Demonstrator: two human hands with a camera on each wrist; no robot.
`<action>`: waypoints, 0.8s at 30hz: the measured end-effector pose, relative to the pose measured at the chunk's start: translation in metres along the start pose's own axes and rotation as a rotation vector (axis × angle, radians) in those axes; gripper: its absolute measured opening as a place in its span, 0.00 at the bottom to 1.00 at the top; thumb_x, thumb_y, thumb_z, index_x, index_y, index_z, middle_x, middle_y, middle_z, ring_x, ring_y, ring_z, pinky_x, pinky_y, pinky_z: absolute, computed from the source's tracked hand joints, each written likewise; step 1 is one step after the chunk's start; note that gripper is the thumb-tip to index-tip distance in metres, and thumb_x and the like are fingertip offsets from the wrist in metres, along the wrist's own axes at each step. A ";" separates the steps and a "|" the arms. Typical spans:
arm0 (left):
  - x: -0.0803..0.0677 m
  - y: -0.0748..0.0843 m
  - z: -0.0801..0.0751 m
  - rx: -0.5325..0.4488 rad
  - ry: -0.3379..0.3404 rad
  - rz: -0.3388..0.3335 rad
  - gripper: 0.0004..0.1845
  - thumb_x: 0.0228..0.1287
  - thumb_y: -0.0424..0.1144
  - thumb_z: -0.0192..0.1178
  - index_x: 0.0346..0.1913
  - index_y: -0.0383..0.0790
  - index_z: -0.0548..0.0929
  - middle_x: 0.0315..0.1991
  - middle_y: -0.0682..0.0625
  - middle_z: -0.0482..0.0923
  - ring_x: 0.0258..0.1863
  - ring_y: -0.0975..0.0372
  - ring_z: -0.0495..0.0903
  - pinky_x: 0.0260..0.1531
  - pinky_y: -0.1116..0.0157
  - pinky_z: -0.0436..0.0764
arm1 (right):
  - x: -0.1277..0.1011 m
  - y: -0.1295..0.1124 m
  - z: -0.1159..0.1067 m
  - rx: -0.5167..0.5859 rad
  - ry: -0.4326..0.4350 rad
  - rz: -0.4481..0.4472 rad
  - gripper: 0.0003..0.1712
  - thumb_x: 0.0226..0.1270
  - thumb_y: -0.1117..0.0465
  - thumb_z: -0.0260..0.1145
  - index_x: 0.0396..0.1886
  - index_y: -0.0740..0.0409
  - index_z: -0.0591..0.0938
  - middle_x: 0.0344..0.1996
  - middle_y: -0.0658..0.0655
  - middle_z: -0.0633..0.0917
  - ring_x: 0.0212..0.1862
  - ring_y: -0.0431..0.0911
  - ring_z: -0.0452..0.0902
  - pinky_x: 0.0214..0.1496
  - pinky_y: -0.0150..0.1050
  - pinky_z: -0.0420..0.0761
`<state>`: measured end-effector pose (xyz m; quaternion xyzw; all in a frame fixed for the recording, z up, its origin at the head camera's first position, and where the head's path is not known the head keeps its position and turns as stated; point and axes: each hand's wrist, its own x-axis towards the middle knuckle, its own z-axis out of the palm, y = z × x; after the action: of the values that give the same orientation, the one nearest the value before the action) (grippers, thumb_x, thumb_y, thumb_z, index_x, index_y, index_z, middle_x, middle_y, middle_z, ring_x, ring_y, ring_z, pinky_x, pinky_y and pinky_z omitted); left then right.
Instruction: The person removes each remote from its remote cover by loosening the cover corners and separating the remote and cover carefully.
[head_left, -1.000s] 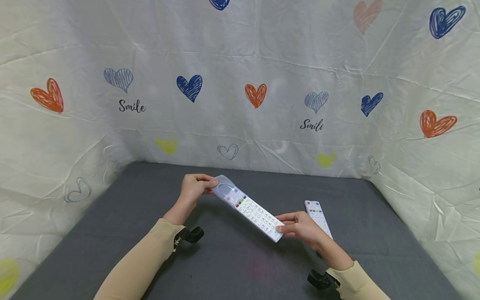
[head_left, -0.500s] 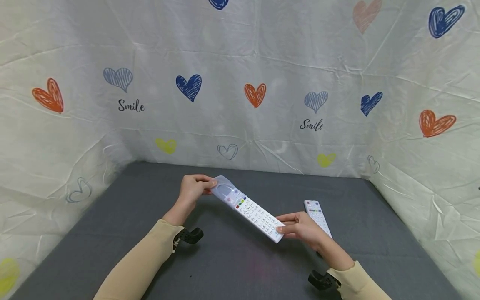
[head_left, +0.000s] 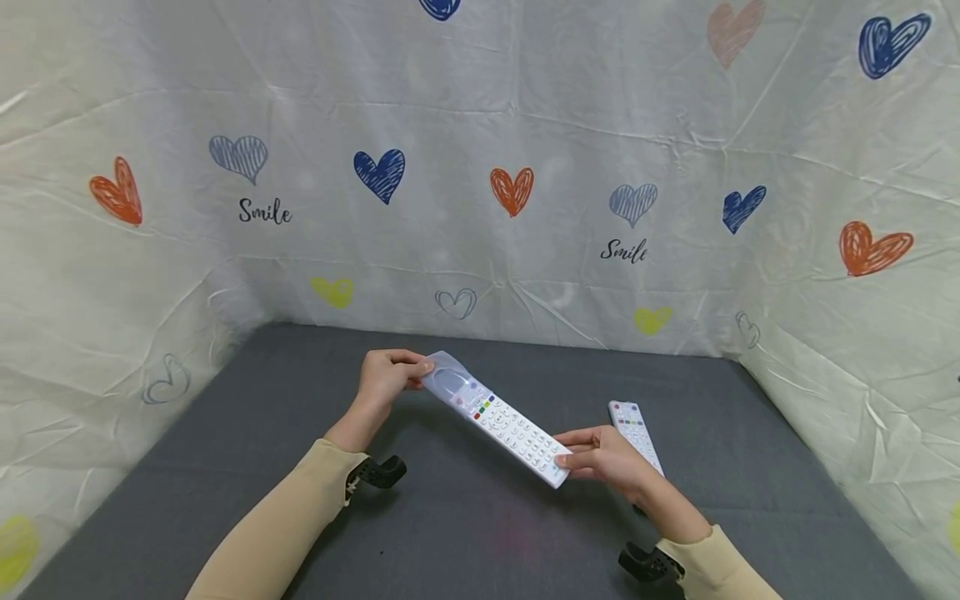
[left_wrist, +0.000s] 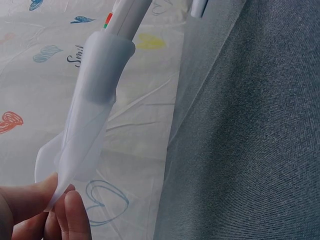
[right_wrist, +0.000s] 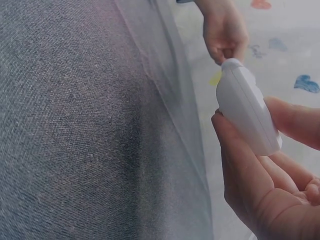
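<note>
Remote (head_left: 508, 431) betw. both hands, sleeve (head_left: 447, 380) half-on

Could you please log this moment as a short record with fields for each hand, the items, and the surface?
left hand: pinches the loose end of the translucent cover
right hand: grips the near end of the white remote
cover state: sleeved over the far end of the white remote only, the rest hanging slack
white remote: held above the surface, buttons up
second remote: lies on the surface, partly behind the right hand
surface: grey mat
backdrop: white heart-print cloth
</note>
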<state>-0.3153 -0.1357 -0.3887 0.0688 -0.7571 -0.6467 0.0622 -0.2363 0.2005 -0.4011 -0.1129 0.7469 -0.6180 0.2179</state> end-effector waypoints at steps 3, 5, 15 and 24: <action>0.000 0.000 -0.001 -0.002 0.001 0.001 0.11 0.54 0.37 0.70 0.37 0.32 0.86 0.37 0.45 0.82 0.23 0.63 0.81 0.35 0.59 0.85 | 0.000 0.001 0.000 -0.001 0.007 0.011 0.31 0.59 0.64 0.68 0.58 0.78 0.72 0.46 0.63 0.84 0.42 0.41 0.82 0.44 0.36 0.84; 0.000 -0.001 -0.001 -0.005 0.007 0.006 0.10 0.54 0.37 0.70 0.36 0.33 0.86 0.36 0.45 0.83 0.23 0.63 0.81 0.34 0.59 0.85 | 0.000 0.001 0.001 -0.002 0.008 0.012 0.31 0.59 0.64 0.68 0.58 0.78 0.72 0.47 0.63 0.84 0.42 0.42 0.82 0.44 0.37 0.84; -0.001 0.001 -0.004 -0.003 0.004 0.002 0.13 0.54 0.37 0.70 0.39 0.31 0.85 0.37 0.44 0.82 0.23 0.64 0.81 0.34 0.61 0.85 | -0.001 0.001 0.000 0.018 -0.004 0.007 0.31 0.59 0.65 0.68 0.58 0.79 0.71 0.46 0.62 0.85 0.42 0.41 0.82 0.44 0.35 0.84; 0.000 0.005 -0.006 -0.008 0.003 0.003 0.13 0.54 0.36 0.70 0.39 0.30 0.86 0.38 0.44 0.83 0.22 0.64 0.82 0.33 0.61 0.85 | -0.001 -0.001 0.000 0.033 -0.032 -0.004 0.31 0.61 0.66 0.66 0.60 0.79 0.69 0.48 0.63 0.84 0.43 0.40 0.82 0.44 0.36 0.84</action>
<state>-0.3138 -0.1411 -0.3827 0.0683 -0.7546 -0.6494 0.0648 -0.2356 0.2004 -0.3995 -0.1206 0.7327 -0.6288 0.2306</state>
